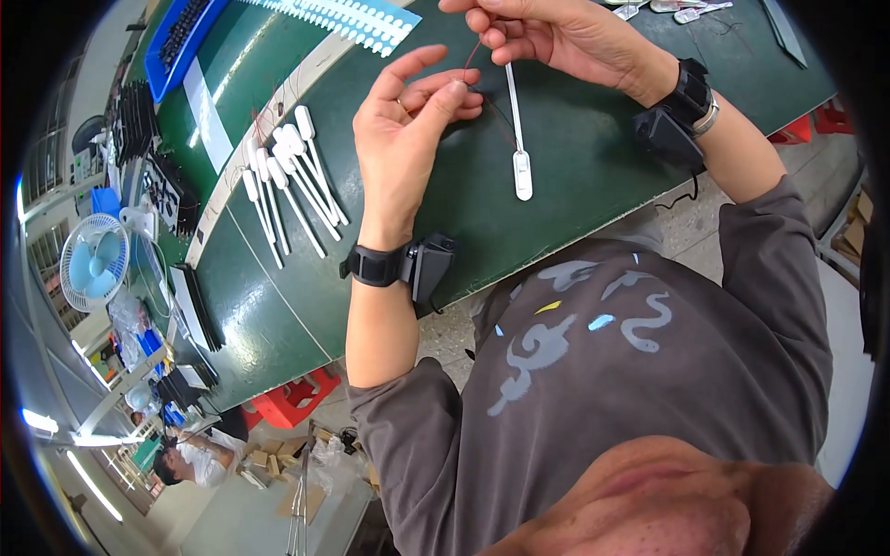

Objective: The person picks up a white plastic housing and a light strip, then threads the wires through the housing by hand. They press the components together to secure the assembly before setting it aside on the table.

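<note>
Thin red and dark wires point(472, 57) run between my two hands above the green table. My left hand point(408, 120) pinches them between thumb and forefinger, its other fingers loosely curled. Close to the top edge, my right hand point(593, 46) is closed with its fingertips together at the upper end of the red wire. A white plastic stick point(523, 174) with a flat, rounded paddle end points toward me below my hands. Its narrow stem reaches up to my right fingers, and a fine dark wire runs alongside. Whether the stem is held there is hard to tell.
Several similar white sticks point(297, 176) with wires lie left of my left hand on the green table point(278, 306). Beyond are a blue bin point(153, 69) of small black parts and a light-blue sheet point(394, 32) with white pieces. More white pieces point(691, 11) lie far right.
</note>
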